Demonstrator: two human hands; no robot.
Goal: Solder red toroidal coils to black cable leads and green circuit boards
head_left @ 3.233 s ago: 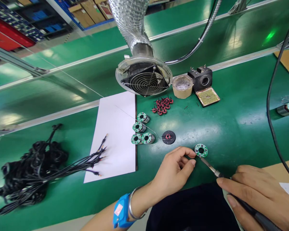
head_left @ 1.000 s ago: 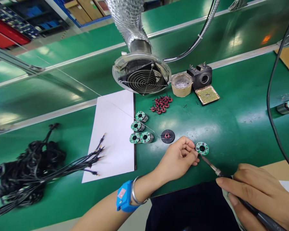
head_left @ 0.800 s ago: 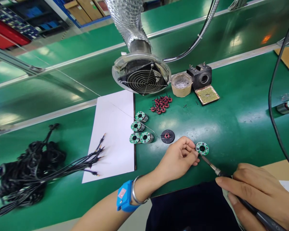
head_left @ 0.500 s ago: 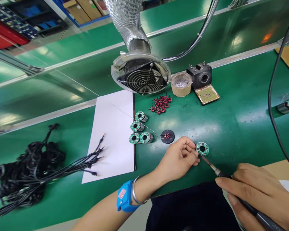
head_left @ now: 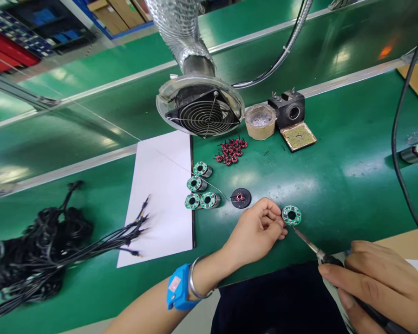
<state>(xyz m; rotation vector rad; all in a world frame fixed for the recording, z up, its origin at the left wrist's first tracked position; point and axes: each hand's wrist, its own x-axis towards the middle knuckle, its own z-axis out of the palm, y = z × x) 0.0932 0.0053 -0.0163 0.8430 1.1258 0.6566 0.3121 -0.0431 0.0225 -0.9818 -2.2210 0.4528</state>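
Observation:
A ring-shaped green circuit board (head_left: 291, 215) with a dark centre hole lies face up near the bench's front. The fingers of my left hand (head_left: 259, 227) are closed at its left edge, and the fingertips partly hide what they pinch. My right hand (head_left: 383, 283) grips a soldering iron (head_left: 310, 244) by its black handle. The iron's tip is at the board's lower edge; whether it touches I cannot tell. Left of my left hand, a small red-and-black wound ring (head_left: 240, 197) rests on a black disc (head_left: 241, 204).
Several board-topped metal cylinders (head_left: 209, 200) stand beside white paper (head_left: 160, 199). Behind are a pile of red-and-black rings (head_left: 231, 151), a solder-filled pot (head_left: 260, 121) and an iron stand with sponge (head_left: 298, 136). A fume extractor (head_left: 202, 109) hangs above. Black cables (head_left: 55, 250) lie left.
My right hand and the soldering iron have shifted slightly right, with the tip still by the board's lower edge. My left hand stays at the board. The view has moved a little.

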